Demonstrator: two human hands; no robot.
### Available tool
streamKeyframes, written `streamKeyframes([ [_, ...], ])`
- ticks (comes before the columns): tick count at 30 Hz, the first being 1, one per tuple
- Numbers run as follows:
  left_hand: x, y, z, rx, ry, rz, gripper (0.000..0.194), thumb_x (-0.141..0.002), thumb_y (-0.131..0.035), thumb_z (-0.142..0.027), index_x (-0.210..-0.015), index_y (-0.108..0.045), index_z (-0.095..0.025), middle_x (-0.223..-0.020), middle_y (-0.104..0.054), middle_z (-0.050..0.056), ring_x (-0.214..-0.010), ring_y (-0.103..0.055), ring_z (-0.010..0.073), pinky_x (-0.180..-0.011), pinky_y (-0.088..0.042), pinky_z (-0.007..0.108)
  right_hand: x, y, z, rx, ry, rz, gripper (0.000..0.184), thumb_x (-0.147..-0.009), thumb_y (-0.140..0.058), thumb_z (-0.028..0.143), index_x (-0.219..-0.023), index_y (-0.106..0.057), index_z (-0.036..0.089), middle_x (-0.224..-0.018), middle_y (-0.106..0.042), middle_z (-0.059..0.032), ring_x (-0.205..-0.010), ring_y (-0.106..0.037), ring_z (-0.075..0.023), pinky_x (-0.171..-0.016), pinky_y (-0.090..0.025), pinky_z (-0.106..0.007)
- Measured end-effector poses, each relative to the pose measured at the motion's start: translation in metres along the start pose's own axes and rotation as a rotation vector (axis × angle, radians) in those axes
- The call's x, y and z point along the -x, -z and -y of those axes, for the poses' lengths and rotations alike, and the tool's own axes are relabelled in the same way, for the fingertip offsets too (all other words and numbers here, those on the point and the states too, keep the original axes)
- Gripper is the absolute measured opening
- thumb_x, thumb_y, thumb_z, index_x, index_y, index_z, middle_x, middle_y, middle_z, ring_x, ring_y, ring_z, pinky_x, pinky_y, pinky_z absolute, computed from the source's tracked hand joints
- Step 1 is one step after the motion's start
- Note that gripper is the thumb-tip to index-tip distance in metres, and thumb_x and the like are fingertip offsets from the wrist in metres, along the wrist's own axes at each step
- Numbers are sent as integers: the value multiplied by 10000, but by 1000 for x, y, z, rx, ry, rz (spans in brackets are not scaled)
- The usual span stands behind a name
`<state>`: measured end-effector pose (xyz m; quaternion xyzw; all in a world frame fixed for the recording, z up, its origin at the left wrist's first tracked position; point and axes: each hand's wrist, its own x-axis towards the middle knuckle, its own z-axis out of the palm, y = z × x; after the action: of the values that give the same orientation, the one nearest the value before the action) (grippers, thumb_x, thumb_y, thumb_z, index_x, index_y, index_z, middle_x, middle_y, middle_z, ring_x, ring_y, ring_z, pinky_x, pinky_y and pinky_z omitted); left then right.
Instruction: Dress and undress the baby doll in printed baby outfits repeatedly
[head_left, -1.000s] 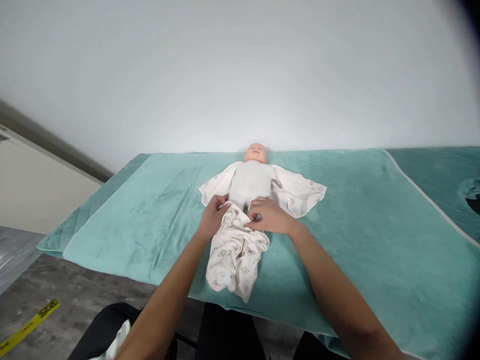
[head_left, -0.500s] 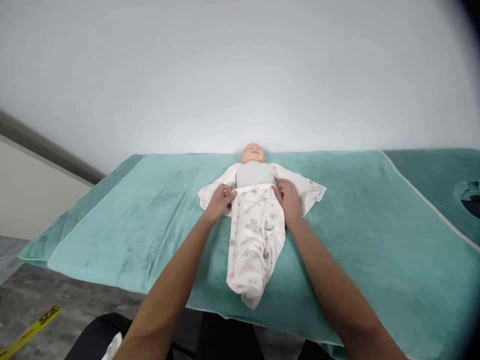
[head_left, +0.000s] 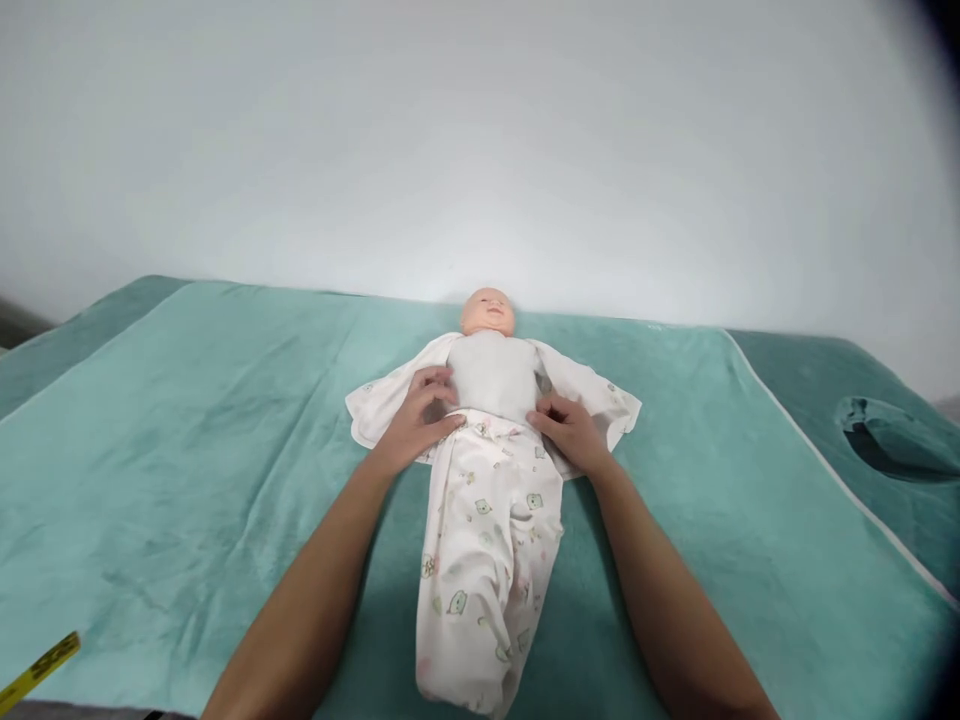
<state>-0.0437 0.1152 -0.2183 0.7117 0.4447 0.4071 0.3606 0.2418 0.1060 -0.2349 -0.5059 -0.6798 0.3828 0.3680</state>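
A baby doll [head_left: 491, 365] with a grey cloth body lies on its back on a teal towel [head_left: 187, 420]. White printed trousers [head_left: 487, 545] cover its legs up to the waist. An open white top [head_left: 600, 400] is spread under it on both sides. My left hand [head_left: 416, 425] rests on the doll's left side at the waistband, fingers curled around the fabric edge. My right hand [head_left: 570, 432] presses on the other side of the waistband, fingers bent onto the cloth.
The towel covers a padded table that runs against a plain white wall. A face hole [head_left: 881, 440] in the table shows at the right. A yellow tape strip [head_left: 37, 672] lies on the floor at the lower left.
The trousers went from bunched below the doll's hips to pulled up to its waist. Both hands moved up with them. The camera has moved closer and lower.
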Motion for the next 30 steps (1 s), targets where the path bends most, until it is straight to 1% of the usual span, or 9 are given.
streamKeyframes([
  [2,0,2,2,13,17,86,438,-755,-747,-546,-1079,-672,-260,-1568,-390,118,-1485,-301,318,-1150,-352,450,1,6,3,-1,59,93,407,-780,-702,584,-762,-498,232,-784,-508,10,-716,-477,-164,-666,-439,-302],
  [5,2,2,1,16,72,156,396,-770,-714,-593,-965,-681,-251,-1606,-361,115,-1487,-308,350,-1130,-374,467,3,8,16,58,184,109,367,-776,-737,558,-883,-583,242,-1116,-565,-73,-1014,-558,-228,-901,-489,-388],
  [8,4,-3,-1,-17,55,68,342,-821,-662,-572,-839,-638,-232,-1603,-376,108,-1475,-340,339,-1145,-352,463,3,2,29,180,308,129,311,-798,-745,520,-911,-643,249,-1455,-450,-100,-1414,-363,-302,-1151,-332,-491],
  [11,7,-10,-3,-46,28,6,270,-879,-613,-501,-857,-600,-232,-1583,-415,115,-1475,-355,309,-1168,-318,463,5,-3,36,284,353,158,204,-866,-691,438,-893,-649,240,-1588,-364,-65,-1514,-241,-299,-1191,-282,-516],
  [16,2,-18,-2,8,33,-101,189,-934,-556,-415,-885,-537,-233,-1467,-562,112,-1322,-539,271,-1064,-409,413,4,-7,40,382,298,85,221,-1014,-403,304,-987,-615,249,-1513,-505,-42,-1360,-494,-223,-1075,-421,-410],
  [19,-7,-21,4,1,51,-226,160,-938,-551,-387,-902,-531,-232,-1233,-702,73,-1102,-641,225,-940,-455,345,-9,-7,38,483,175,10,258,-1020,-354,298,-1099,-595,251,-1320,-654,-64,-1190,-605,-230,-956,-457,-372],
  [23,-19,-26,13,-79,114,-393,177,-926,-552,-400,-902,-549,-225,-863,-657,7,-824,-591,181,-766,-440,288,-33,-8,32,563,44,-97,246,-999,-376,337,-1023,-603,245,-1080,-707,-74,-1022,-627,-251,-881,-436,-357],
  [26,-22,-28,13,-74,136,-433,174,-917,-553,-390,-890,-560,-218,-833,-603,-3,-807,-551,170,-778,-431,284,-44,-11,26,431,32,-189,213,-957,-442,370,-963,-605,233,-995,-698,-54,-933,-599,-223,-851,-434,-335],
  [30,-18,-23,2,-55,164,-349,192,-877,-592,-388,-824,-582,-204,-898,-627,30,-863,-563,186,-838,-448,312,-41,-16,17,270,-78,-305,277,-873,-565,489,-905,-598,216,-916,-671,-33,-851,-568,-199,-794,-439,-315],
])
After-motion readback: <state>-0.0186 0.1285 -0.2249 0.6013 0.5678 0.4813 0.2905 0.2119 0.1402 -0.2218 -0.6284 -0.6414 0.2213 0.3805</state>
